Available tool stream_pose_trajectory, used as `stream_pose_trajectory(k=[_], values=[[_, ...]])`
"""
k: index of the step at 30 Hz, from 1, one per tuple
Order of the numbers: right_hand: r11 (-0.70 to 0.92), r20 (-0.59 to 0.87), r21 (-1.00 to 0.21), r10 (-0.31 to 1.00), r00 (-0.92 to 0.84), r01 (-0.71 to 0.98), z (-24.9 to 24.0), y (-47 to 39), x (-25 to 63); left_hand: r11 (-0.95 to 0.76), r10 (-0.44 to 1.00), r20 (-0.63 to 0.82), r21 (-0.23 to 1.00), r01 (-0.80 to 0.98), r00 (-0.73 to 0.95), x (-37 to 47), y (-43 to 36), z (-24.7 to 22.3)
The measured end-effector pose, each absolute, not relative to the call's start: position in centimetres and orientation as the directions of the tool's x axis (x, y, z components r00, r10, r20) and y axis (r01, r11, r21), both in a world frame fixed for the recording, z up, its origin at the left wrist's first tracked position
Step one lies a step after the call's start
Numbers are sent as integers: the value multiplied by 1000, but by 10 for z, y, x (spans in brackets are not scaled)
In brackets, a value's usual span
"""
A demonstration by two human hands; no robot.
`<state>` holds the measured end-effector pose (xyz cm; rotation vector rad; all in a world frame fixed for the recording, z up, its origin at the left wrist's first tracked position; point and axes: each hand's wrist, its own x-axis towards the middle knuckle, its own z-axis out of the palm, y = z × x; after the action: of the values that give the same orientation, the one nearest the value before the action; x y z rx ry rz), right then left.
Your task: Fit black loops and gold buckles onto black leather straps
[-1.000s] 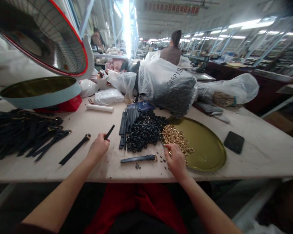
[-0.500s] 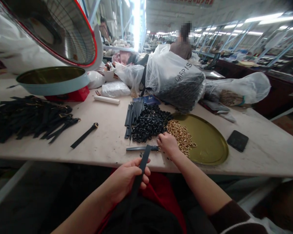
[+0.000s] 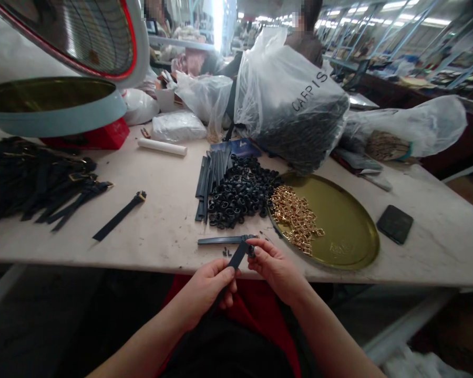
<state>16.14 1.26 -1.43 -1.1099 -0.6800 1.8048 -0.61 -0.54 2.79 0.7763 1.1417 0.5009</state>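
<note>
Strap (image 3: pixel 238 255), flat, matte and black, slants upward, clamped between the fingers of both hands (image 3: pixel 247 269).

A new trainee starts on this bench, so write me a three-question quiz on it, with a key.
1. True or false: the left hand holds a flat black strap.
2. What lies on the round, olive-gold metal tray?
a) a white tube
b) small gold-coloured metal pieces
c) a blue card
3. Fill in: the flat black rectangular object lies to the tray's ____, in the wearer's view.

Key: 1 true; 2 b; 3 right
</note>
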Motion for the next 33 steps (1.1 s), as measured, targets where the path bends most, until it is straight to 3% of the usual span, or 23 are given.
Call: stream_pose_trajectory(k=[8, 17, 21, 27, 33], values=[[-512, -466, -665, 853, -233, -544, -21, 13, 158, 626, 716, -630, 770, 124, 299, -4, 0, 15], [-297, -319, -811, 947, -44, -505, -25, 4, 148, 503, 765, -577, 813, 294, 285, -5, -9, 7], [-280, -321, -830, 947, 3, -481, -25, -5, 144, 311, 846, -458, 840, 444, 274, -7, -21, 11], [-92, -106, -979, 992, 68, -184, -17, -27, 138, 1, 908, -270, 766, 643, 321, -7, -29, 28], [-210, -216, -904, 976, -26, -374, -11, -38, 135, 27, 897, -269, 825, 565, 350, -6, -37, 30]])
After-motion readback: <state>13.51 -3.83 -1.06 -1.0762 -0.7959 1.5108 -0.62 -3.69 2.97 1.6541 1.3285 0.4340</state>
